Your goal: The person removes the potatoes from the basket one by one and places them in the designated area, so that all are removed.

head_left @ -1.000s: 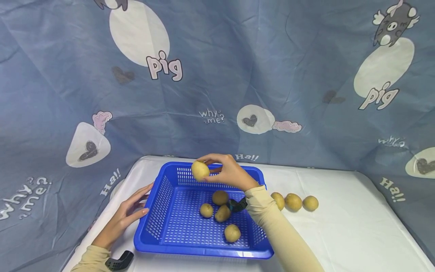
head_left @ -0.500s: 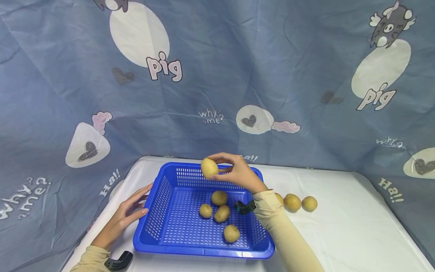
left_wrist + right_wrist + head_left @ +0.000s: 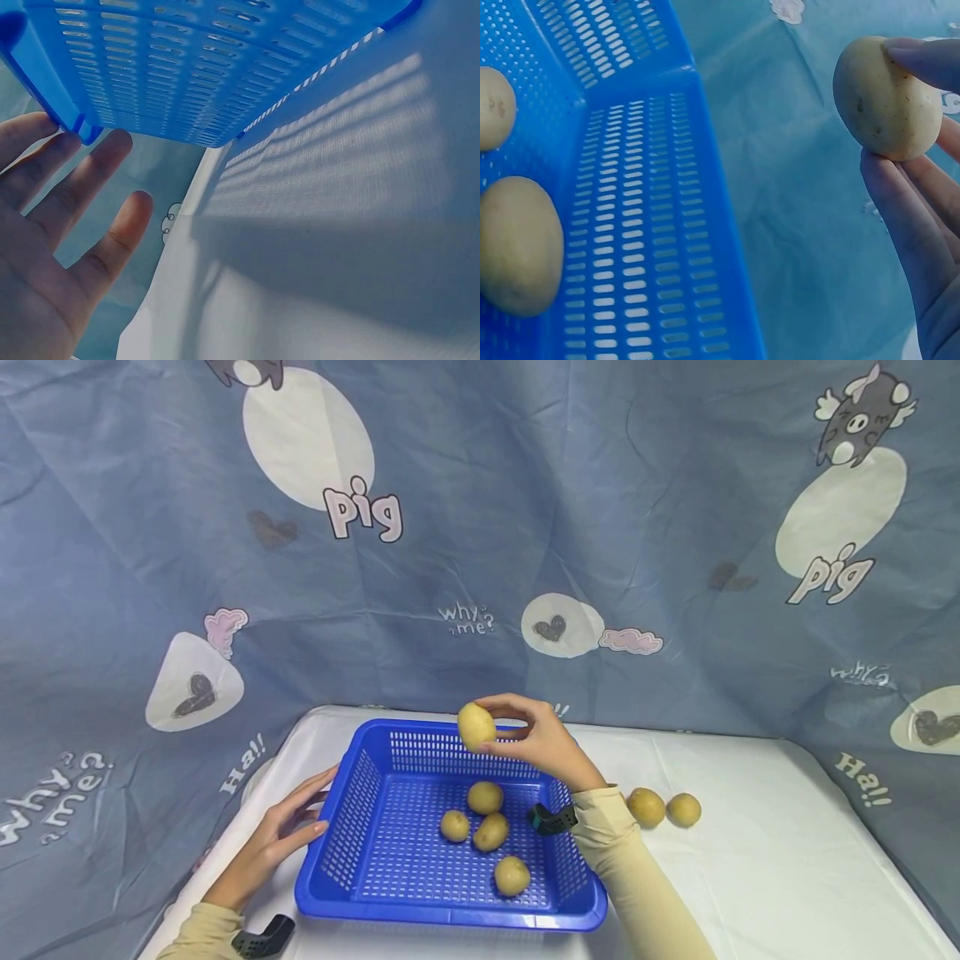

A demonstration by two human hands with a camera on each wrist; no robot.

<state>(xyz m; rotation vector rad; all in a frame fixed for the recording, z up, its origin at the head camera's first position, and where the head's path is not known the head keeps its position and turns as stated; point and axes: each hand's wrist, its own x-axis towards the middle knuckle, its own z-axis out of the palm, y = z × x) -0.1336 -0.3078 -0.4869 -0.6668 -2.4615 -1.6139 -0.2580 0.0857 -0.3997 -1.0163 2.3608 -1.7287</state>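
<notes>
In the head view my right hand (image 3: 542, 739) pinches a yellow potato (image 3: 477, 727) between thumb and fingertips, raised over the far side of a blue slotted plastic basket (image 3: 450, 914). The right wrist view shows the same potato (image 3: 885, 101), with small dark specks on its skin. Several potatoes (image 3: 491, 832) lie on the basket floor, right of its middle. My left hand (image 3: 270, 837) is at the basket's left side, fingers extended to the rim. From the left wrist, its fingertips (image 3: 114, 146) appear beside the basket's edge.
Two potatoes, one larger (image 3: 646, 807) and one smaller (image 3: 684, 810), sit on the white-covered table (image 3: 765, 868) right of the basket, beyond my right sleeve (image 3: 637, 868). A blue-grey printed cloth (image 3: 450, 527) hangs behind and around the table.
My right hand has shifted rightward with the potato. Its sleeve now hides a third potato seen in the row on the table. The left hand and the basket keep their places.
</notes>
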